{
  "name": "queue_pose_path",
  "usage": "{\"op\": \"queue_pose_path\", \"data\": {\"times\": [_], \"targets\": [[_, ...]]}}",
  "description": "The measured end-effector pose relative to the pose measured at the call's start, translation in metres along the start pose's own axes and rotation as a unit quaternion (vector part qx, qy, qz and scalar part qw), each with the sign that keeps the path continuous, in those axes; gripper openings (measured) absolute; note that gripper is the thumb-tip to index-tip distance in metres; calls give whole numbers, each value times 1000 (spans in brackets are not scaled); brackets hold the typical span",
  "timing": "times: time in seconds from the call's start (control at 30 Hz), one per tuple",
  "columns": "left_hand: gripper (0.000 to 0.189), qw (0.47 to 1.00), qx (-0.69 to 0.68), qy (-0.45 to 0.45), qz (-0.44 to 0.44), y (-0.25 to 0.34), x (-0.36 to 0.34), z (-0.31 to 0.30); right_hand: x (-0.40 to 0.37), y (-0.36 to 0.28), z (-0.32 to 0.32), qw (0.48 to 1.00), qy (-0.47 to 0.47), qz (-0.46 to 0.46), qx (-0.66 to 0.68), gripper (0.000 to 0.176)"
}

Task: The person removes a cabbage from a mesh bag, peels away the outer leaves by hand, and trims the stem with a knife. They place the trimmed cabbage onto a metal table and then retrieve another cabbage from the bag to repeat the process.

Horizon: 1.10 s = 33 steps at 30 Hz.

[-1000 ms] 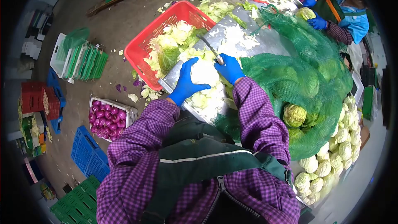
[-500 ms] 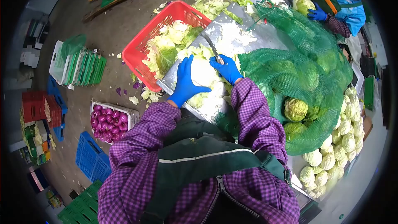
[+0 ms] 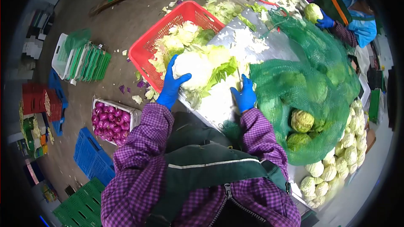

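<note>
My left hand (image 3: 171, 86), in a blue glove, is closed around the left side of a pale cabbage (image 3: 192, 70) at the edge of the metal table (image 3: 273, 47). Loose green leaves (image 3: 224, 70) spread from the cabbage's right side. My right hand (image 3: 245, 95), also gloved in blue, is closed on a knife (image 3: 241, 83) to the right of the cabbage, apart from it. Little of the knife shows; its blade is lost in the glare. Just beyond the cabbage stands a red crate (image 3: 145, 44) holding cut leaves.
Green netting (image 3: 290, 75) with cabbages inside covers the table's right side. Trimmed cabbages (image 3: 349, 153) are piled beyond it. A co-worker's gloved hand (image 3: 325, 19) holds another cabbage (image 3: 312, 13). A crate of purple onions (image 3: 110, 122) is on the floor at left.
My left hand has shifted left and now grips the cabbage, whose pale side is turned up. My right hand has drawn back toward me, away from the cabbage, with the knife.
</note>
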<state>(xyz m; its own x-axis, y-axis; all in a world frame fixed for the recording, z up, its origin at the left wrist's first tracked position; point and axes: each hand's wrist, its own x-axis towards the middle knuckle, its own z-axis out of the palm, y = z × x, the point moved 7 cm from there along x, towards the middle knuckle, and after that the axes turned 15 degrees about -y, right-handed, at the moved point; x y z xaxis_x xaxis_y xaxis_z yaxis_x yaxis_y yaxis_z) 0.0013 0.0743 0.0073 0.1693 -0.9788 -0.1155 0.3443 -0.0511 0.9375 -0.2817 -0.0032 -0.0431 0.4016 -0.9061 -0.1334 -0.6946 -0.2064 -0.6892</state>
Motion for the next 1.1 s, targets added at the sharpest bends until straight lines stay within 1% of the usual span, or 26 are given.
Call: {"op": "queue_pose_path", "data": {"times": [0.03, 0.07, 0.1, 0.13, 0.17, 0.2, 0.27, 0.3, 0.33, 0.4, 0.43, 0.5, 0.53, 0.57, 0.6, 0.67, 0.7, 0.73, 0.8, 0.87, 0.9, 0.93, 1.0, 1.03, 1.07, 1.1], "targets": [[83, 1000, 18, 12, 18, 3, 2, -7, 9, -8, 10, 999, 4, -16, 41, 63], [83, 999, 19, 17, 20, 2, 3, -13, 20, -17, 23, 996, 7, -29, 82, 61], [83, 998, -42, 46, 8, 3, 3, -18, 38, -25, 37, 995, 2, -44, 85, 59], [84, 992, -101, 74, -1, 6, 3, -21, 69, -8, 72, 992, -15, -60, 111, 57], [84, 987, -121, 102, -2, 13, 2, -23, 88, -15, 81, 949, -88, 21, 303, 58], [84, 987, -117, 108, 5, 15, 5, -29, 94, -43, 89, 857, -160, 102, 480, 58], [84, 983, -70, 161, 49, 24, 10, -53, 95, -111, 77, 852, -207, 57, 477, 62], [84, 982, -69, 170, 51, 29, 12, -56, 99, -122, 82, 840, -244, 48, 483, 69], [84, 977, -65, 192, 71, 39, 12, -57, 78, -172, 68, 907, -211, -19, 364, 76], [84, 972, -60, 212, 85, 43, 16, -68, 86, -186, 82, 965, -90, -128, 209, 74], [82, 972, -26, 210, 102, 45, 20, -76, 95, -178, 94, 965, -89, -128, 210, 74], [80, 971, 8, 210, 116, 50, 24, -92, 115, -154, 115, 952, -148, -92, 251, 65], [72, 975, -32, 201, 86, 48, 25, -98, 119, -150, 105, 932, -129, -66, 332, 42], [64, 977, -71, 192, 60, 47, 28, -105, 128, -144, 105, 926, -143, -47, 345, 34], [64, 977, -71, 193, 62, 48, 29, -116, 139, -137, 107, 920, -157, -29, 358, 26], [69, 960, -247, 133, 19, 33, 35, -127, 158, -115, 109, 918, -110, 17, 380, 17], [76, 959, -250, 134, -16, 41, 30, -124, 167, -111, 104, 926, -116, 46, 356, 18], [76, 959, -247, 137, -11, 48, 28, -127, 172, -117, 100, 934, -103, 1, 341, 27], [78, 940, -327, 89, -23, 53, 27, -127, 177, -140, 109, 908, -129, -31, 396, 55], [79, 933, -344, 102, -25, 53, 28, -135, 164, -194, 94, 935, -127, -99, 316, 82], [80, 925, -363, 110, -30, 51, 28, -138, 155, -222, 87, 931, -127, -153, 305, 94], [80, 925, -362, 110, -29, 52, 28, -140, 148, -238, 82, 944, -114, -187, 247, 92], [81, 905, -417, 80, -9, 56, 31, -139, 150, -254, 90, 954, -152, -187, 176, 80], [81, 906, -416, 79, -10, 56, 31, -139, 162, -242, 110, 952, -214, -122, 184, 60], [81, 900, -428, 80, -2, 57, 29, -139, 170, -239, 111, 952, -212, -123, 185, 60], [80, 894, -441, 83, 6, 58, 27, -140, 178, -230, 106, 963, -189, -89, 170, 53]]}}
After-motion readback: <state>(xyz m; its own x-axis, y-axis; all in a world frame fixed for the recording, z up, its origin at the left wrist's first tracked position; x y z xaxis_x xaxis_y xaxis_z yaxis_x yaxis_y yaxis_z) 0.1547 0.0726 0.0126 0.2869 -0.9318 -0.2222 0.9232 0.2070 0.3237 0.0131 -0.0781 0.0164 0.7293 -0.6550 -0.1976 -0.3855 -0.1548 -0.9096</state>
